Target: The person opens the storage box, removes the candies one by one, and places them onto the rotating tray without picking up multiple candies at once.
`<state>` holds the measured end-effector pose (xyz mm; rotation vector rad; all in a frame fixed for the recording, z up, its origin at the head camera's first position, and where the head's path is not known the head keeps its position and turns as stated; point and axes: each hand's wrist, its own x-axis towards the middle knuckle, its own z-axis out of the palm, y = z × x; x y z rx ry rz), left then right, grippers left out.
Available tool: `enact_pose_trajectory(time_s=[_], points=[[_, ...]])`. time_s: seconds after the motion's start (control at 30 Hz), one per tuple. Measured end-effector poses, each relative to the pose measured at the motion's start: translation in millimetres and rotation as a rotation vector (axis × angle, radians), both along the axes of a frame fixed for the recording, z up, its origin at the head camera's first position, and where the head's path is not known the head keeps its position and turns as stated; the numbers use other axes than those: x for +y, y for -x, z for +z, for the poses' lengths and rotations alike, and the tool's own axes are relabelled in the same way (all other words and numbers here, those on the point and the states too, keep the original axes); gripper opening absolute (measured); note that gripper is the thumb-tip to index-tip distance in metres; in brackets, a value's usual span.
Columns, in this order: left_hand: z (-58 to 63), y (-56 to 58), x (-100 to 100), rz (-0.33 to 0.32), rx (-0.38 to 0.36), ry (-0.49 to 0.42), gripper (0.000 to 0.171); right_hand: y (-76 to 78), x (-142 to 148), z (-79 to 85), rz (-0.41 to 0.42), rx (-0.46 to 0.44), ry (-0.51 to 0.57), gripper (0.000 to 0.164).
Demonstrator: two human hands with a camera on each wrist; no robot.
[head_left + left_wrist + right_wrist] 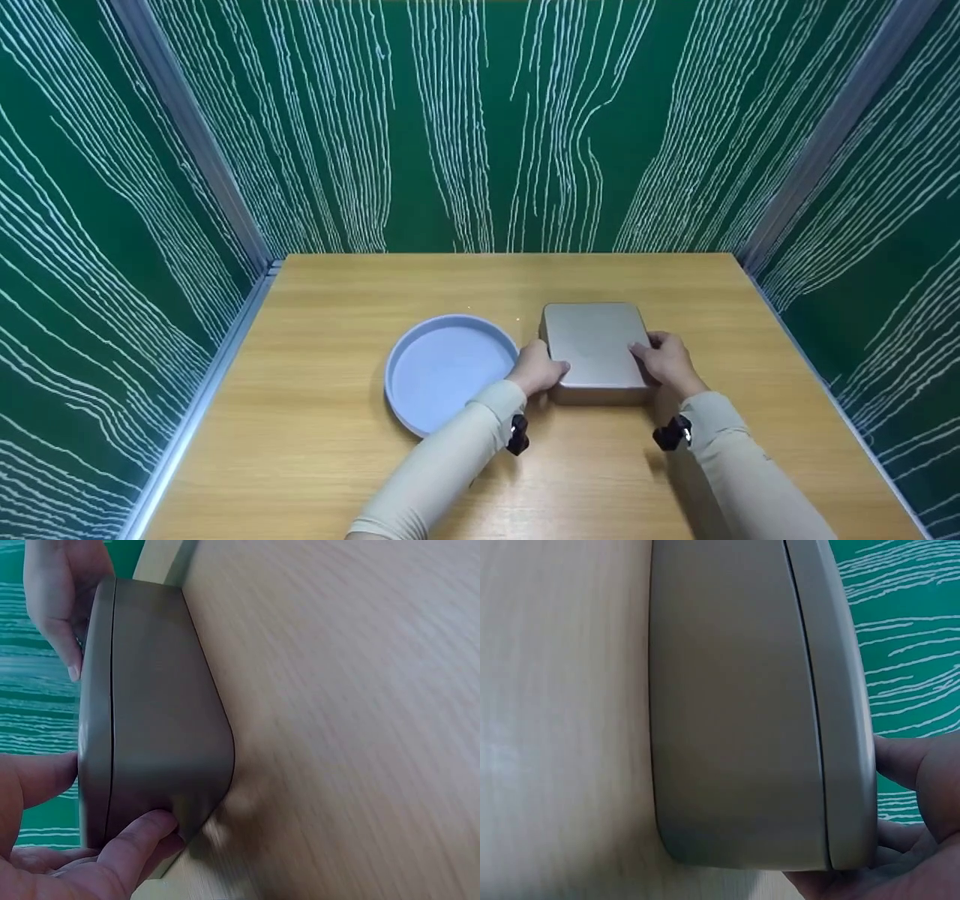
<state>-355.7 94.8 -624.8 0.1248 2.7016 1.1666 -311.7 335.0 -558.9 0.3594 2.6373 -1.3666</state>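
A greyish-gold, square tin box (596, 345) with rounded corners and a closed lid rests on the table. My left hand (536, 367) holds its left side near the front corner, thumb on the lid's edge and fingers against the wall. On the opposite side my right hand (670, 364) grips the box, its thumb on top and its fingers partly hidden behind the side. In the left wrist view a thin seam separates the lid from the tin's wall (157, 682). The box's inside is hidden.
Close to the left of the box lies a round, pale blue shallow dish (450, 367) with a raised rim, partly covered by my left forearm. The wooden table (300, 450) is bordered by green walls (450, 127) with white wavy lines.
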Motion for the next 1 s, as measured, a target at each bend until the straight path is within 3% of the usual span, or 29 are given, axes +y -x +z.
enact_pose_trajectory(time_s=[0.3, 0.8, 1.0], points=[[-0.1, -9.9, -6.0, -0.033, -0.020, -0.023, 0.046, -14.6, -1.5, -1.2, 0.002, 0.037, -0.019, 0.062], [-7.8, -18.3, -14.6, -0.054, -0.046, -0.056, 0.042, -27.2, -5.4, -0.8, 0.008, 0.016, -0.029, 0.066], [-8.6, -22.2, -17.1, -0.062, -0.013, -0.056, 0.034, -27.5, -7.3, 2.4, -0.003, -0.020, -0.014, 0.066]])
